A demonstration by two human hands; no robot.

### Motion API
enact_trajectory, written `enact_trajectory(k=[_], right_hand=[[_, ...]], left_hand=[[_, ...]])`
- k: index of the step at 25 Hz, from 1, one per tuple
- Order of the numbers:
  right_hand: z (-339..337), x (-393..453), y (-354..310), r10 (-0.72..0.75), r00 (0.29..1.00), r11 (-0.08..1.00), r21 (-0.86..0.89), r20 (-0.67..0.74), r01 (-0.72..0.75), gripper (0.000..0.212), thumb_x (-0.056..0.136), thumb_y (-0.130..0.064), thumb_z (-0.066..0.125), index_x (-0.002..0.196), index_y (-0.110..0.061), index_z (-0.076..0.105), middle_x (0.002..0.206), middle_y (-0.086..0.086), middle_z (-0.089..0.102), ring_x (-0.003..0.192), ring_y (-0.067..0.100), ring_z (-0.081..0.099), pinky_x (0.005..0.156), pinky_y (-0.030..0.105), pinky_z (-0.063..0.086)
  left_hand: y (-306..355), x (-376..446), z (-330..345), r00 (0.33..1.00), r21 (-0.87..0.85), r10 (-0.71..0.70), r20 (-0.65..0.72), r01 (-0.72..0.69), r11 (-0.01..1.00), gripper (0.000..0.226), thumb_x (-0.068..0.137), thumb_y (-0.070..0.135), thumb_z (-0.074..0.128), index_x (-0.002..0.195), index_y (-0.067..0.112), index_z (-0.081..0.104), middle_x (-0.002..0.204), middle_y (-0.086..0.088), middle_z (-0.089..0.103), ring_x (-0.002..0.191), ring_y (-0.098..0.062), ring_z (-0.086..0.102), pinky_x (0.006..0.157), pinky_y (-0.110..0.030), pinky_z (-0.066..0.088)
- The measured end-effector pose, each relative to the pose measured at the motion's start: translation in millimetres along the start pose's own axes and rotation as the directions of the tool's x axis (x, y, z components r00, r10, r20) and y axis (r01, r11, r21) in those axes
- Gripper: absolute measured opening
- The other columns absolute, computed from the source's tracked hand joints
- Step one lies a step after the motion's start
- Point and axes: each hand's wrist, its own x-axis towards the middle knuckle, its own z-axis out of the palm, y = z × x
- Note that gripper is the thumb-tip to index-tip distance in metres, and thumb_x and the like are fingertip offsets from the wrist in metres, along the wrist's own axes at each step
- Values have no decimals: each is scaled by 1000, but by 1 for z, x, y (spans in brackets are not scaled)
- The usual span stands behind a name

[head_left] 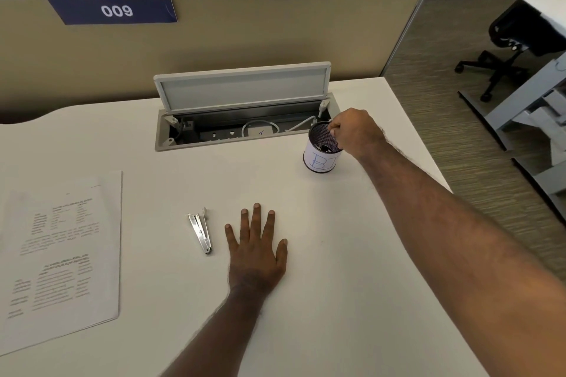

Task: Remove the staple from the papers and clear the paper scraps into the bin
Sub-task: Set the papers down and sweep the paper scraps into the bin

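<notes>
Mesh bin labelled "BI"; sign "009".

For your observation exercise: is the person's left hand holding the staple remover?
No, the left hand lies flat on the desk with fingers spread, and the staple remover rests untouched beside it.

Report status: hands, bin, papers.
Left hand flat on desk. Right hand over bin, fingers bunched at rim. Papers far left, staple remover idle. Nothing obstructing.
</notes>
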Motion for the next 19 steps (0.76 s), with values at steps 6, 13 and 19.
enact_trajectory(k=[6, 13, 19], right_hand=[[-1, -71, 18, -69, 995, 974, 209, -65, 82, 10, 79, -29, 66, 83, -21, 72, 86, -5, 73, 80, 16, 64, 74, 34, 54], [94, -180, 51, 65, 939, 996, 40, 337, -83, 22, 84, -35, 62, 105, -30, 67, 105, -8, 61, 104, 15, 59, 87, 35, 47], [101, -179, 40, 19, 960, 990, -141, 280, 21, 24, 95, -34, 48, 101, -20, 67, 106, -1, 60, 100, 21, 60, 76, 31, 43]], left_hand=[[-1, 2, 1, 1000, -8, 0, -1, 0, 1000, 66, 93, 50, 33, 152, 23, 26, 163, -7, 19, 150, -32, 15, 116, -63, 12], [0, 1, 0, 1000, -11, -5, 18, 6, 1000, 67, 93, 51, 25, 154, 24, 19, 164, -6, 13, 151, -31, 8, 117, -62, 7], [0, 0, 0, 1000, -6, 3, 8, -3, 1000, 67, 94, 51, 26, 154, 23, 20, 164, -7, 14, 151, -32, 10, 117, -62, 8]])
